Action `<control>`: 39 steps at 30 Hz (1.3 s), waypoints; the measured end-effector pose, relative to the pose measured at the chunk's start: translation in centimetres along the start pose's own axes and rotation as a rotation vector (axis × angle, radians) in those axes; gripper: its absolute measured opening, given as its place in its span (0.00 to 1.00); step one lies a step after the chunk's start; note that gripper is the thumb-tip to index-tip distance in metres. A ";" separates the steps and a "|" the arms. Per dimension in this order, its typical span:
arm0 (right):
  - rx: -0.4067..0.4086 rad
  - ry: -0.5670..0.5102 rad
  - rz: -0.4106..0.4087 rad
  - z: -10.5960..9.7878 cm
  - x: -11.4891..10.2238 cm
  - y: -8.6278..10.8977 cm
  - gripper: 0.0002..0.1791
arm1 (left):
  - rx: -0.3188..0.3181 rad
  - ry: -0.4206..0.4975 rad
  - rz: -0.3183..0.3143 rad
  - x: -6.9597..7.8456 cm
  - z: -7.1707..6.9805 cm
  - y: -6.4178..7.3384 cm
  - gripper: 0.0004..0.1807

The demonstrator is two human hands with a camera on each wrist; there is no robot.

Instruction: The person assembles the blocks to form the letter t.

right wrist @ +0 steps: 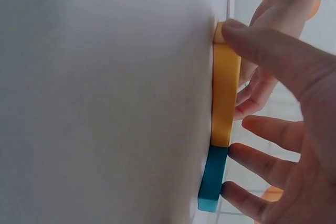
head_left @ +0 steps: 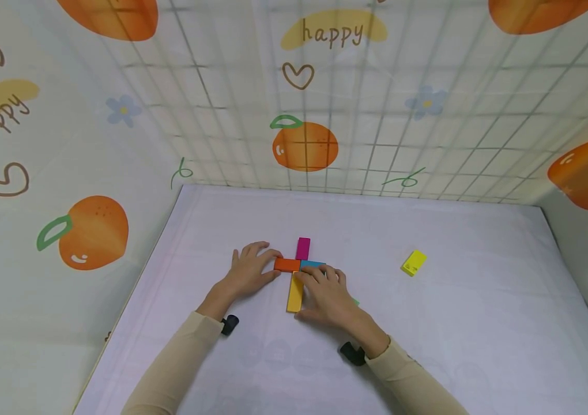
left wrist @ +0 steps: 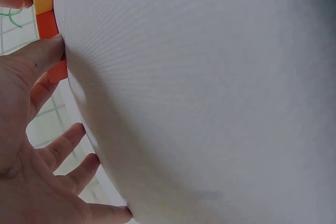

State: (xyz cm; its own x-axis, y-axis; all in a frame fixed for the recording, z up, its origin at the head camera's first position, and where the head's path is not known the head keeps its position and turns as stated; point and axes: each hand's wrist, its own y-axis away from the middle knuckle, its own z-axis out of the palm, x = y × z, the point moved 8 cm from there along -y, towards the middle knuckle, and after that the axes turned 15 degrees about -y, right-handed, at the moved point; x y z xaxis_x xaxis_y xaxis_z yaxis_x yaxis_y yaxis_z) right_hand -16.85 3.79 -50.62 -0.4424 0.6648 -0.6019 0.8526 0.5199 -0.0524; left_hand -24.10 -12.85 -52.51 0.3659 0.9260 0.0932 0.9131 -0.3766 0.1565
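Several coloured blocks form a cross shape on the table. My left hand pinches the orange-red block at its left end, thumb and index on opposite sides. The other fingers of that hand are spread on the tabletop. My right hand holds the long yellow block, thumb at its near end and index by its far end. Other right fingertips touch the blue block, partly hidden by the hand in the head view. Beyond them a magenta block lies at the far side of the cross.
A bright yellow block lies apart to the right. Part of a green piece shows beside the right hand, mostly hidden. The white table is bounded by printed fabric walls at the back and sides.
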 end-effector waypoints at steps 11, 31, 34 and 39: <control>-0.020 -0.002 0.021 0.1 0.4 -0.3 0.48 | 0.019 0.002 0.011 0.0 -0.3 0.1 0.22; -0.008 -0.063 0.002 -0.9 0.0 0.1 0.48 | 0.007 0.003 0.006 0.1 -0.2 0.0 0.21; 0.028 -0.087 -0.011 -1.8 -0.1 0.4 0.46 | 0.006 -0.001 0.003 0.0 -0.1 0.0 0.21; 0.090 -0.158 -0.019 -3.3 0.1 1.3 0.43 | 0.003 -0.004 0.002 0.1 -0.2 0.1 0.22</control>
State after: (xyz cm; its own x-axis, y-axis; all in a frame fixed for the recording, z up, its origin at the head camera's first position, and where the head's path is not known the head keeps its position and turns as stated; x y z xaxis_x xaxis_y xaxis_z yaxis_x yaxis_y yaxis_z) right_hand -16.71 6.30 -48.17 -0.4157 0.5590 -0.7174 0.8689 0.4772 -0.1317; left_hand -24.05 -12.81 -52.32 0.3688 0.9252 0.0894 0.9128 -0.3786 0.1529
